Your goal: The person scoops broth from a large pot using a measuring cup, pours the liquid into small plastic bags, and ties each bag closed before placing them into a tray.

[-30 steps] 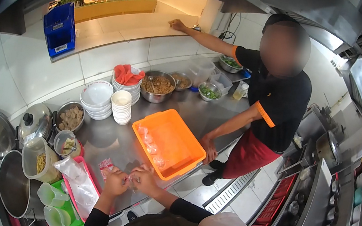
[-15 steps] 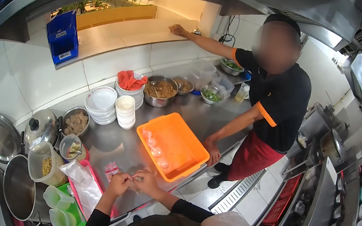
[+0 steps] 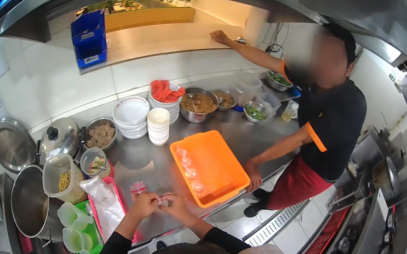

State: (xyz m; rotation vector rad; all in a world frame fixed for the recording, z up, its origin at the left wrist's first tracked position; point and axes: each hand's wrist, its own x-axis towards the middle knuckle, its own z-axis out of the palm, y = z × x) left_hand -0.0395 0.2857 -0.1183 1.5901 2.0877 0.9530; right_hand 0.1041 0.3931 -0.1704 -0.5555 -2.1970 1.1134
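Note:
My left hand [image 3: 146,204] and my right hand [image 3: 176,208] are close together over the front edge of the steel table. Both have their fingers pinched on a small clear plastic bag [image 3: 165,203], whose contents I cannot make out. Just beyond my left hand lies a small red and white packet [image 3: 138,188]. An orange tray [image 3: 229,166] stands to the right of my hands, with several small clear bags [image 3: 188,166] along its left side. Left of my hands, a pink tray [image 3: 110,182] holds white plastic bags [image 3: 105,204].
A co-worker [image 3: 335,121] stands at the right, one hand on the table edge, the other on the ledge. Bowl stacks [image 3: 131,111], a bowl of brown food [image 3: 198,104], a tub [image 3: 61,179], a pot [image 3: 30,200] and green-tinted jugs [image 3: 75,217] stand around.
The whole view has shifted, so things appear further right. My hands remain together at the small bag, with the fingers slightly repositioned. The co-worker's head is turned differently.

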